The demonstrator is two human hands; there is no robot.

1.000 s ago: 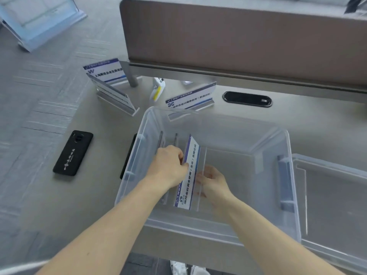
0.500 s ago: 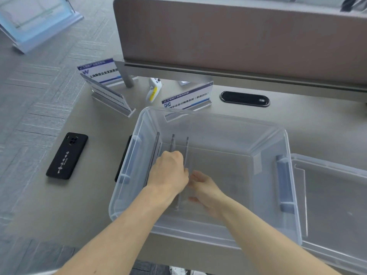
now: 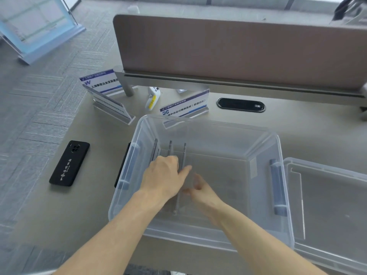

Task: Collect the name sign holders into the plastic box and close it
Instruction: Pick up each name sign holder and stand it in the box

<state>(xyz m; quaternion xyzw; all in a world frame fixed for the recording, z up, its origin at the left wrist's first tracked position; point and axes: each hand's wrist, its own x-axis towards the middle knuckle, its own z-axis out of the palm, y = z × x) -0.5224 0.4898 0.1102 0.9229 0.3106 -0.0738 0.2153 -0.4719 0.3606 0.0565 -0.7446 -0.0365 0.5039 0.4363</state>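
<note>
1. Clear plastic storage box [image 3: 264, 147] sits mid-desk; three clear acrylic name sign holders [image 3: 183, 155] stand on edge inside it at 9 o'clock, packed against the left wall, likely to leave the rest of the floor free
2. Left hand [image 3: 162, 177] is inside the box, fingers loosely curled over the tops of the stacked holders, resting on them rather than pinching, probably steadying the row so it stays upright
3. Right hand [image 3: 200, 190] is just beside, at 3 o'clock of the last holder, fingers relaxed and part-spread, holding nothing
4. Still outside, at 12 o'clock beyond the box: a blue-and-white printed sign holder [image 3: 184, 105] and two more [image 3: 103, 90] at 10 o'clock (same type)
5. Clear box lid [image 3: 327, 205] lies at 3 o'clock, touching the box, handy for closing
</note>
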